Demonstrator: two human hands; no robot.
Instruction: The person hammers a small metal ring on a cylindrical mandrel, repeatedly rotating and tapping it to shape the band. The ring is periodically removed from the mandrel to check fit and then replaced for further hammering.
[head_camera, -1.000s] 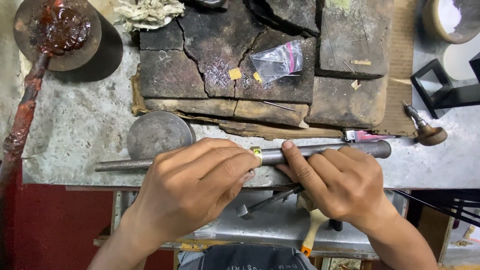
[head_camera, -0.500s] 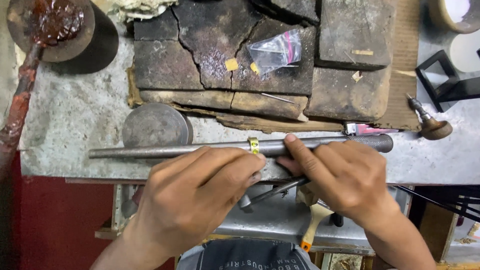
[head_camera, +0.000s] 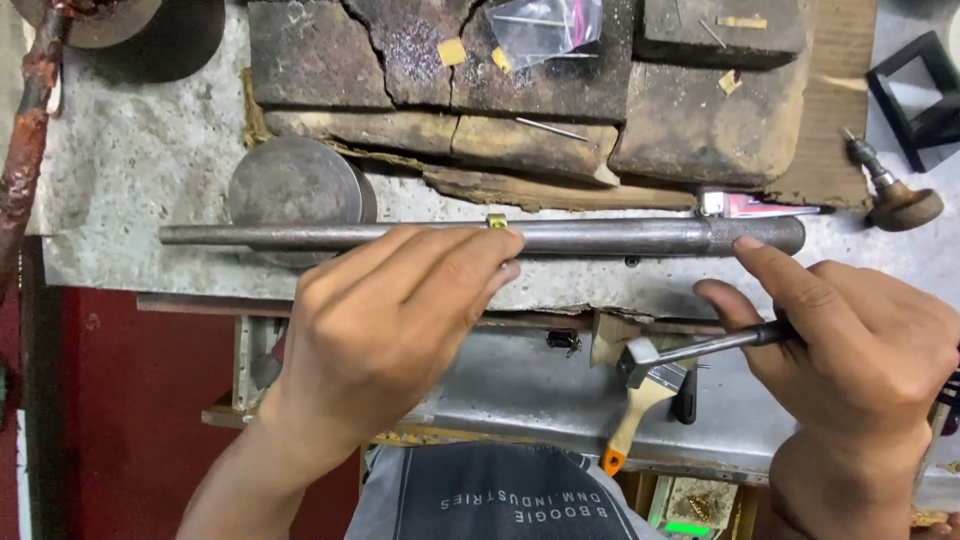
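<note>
A long tapered steel mandrel (head_camera: 600, 237) lies across the grey bench top, thin end to the left. A small gold ring (head_camera: 497, 220) sits on it near the middle. My left hand (head_camera: 400, 320) wraps over the mandrel, with its fingertips pressed against the bar right at the ring. My right hand (head_camera: 860, 350) grips the thin handle of a small hammer (head_camera: 642, 358), whose head points left below the bench edge. The right index fingertip touches the mandrel's thick knurled end.
Cracked dark soldering blocks (head_camera: 520, 90) with a clear plastic bag (head_camera: 545, 25) fill the back. A round steel block (head_camera: 290, 185) lies behind the mandrel. A wooden-knobbed tool (head_camera: 895, 200) and a black frame (head_camera: 920, 90) are at the right, a brush (head_camera: 640, 420) sits in the tray below, and a red-coated stick (head_camera: 25, 150) is at the left.
My right hand has slid right along the mandrel, from beside the ring to the thick end, taking the hammer with it. My left hand stays at the ring.
</note>
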